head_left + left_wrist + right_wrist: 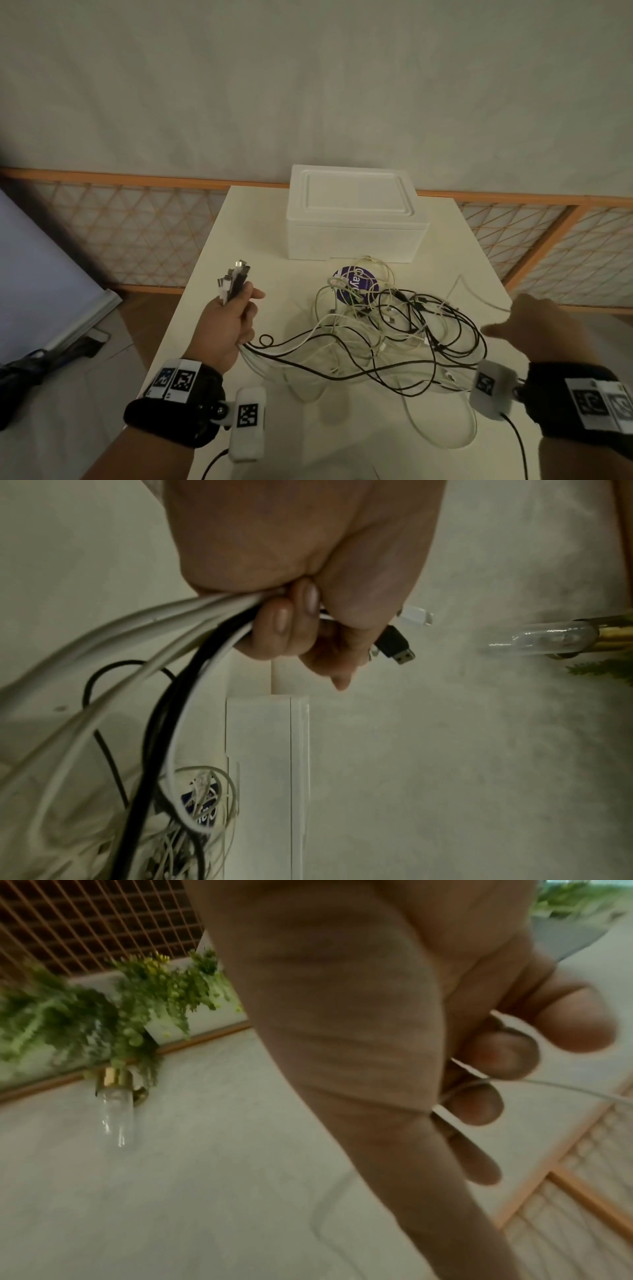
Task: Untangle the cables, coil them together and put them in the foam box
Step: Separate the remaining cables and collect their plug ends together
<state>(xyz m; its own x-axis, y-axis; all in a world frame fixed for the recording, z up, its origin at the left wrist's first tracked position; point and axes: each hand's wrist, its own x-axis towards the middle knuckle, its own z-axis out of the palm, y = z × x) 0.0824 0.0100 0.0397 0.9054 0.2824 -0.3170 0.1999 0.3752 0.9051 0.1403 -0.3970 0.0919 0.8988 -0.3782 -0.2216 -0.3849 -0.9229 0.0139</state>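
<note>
My left hand [246,308] is raised over the table's left side and grips a bundle of black and white cable ends, with their plugs [236,277] sticking up above the fist. In the left wrist view the curled fingers [281,620] wrap the cables, and a black USB plug [394,642] pokes out. The cables trail down to a tangle [394,329] in the table's middle. My right hand [513,322] hovers right of the tangle, its fingers [479,1104] curled round one thin white cable [565,1088]. The white foam box [356,212] stands behind with its lid on.
A round purple sticker [354,282] lies under the tangle's far side. The cream table [239,240] is narrow, with its edges close on both sides. A wooden lattice rail [137,233] runs behind it. A glass tube vase [116,1107] with greenery hangs on the wall.
</note>
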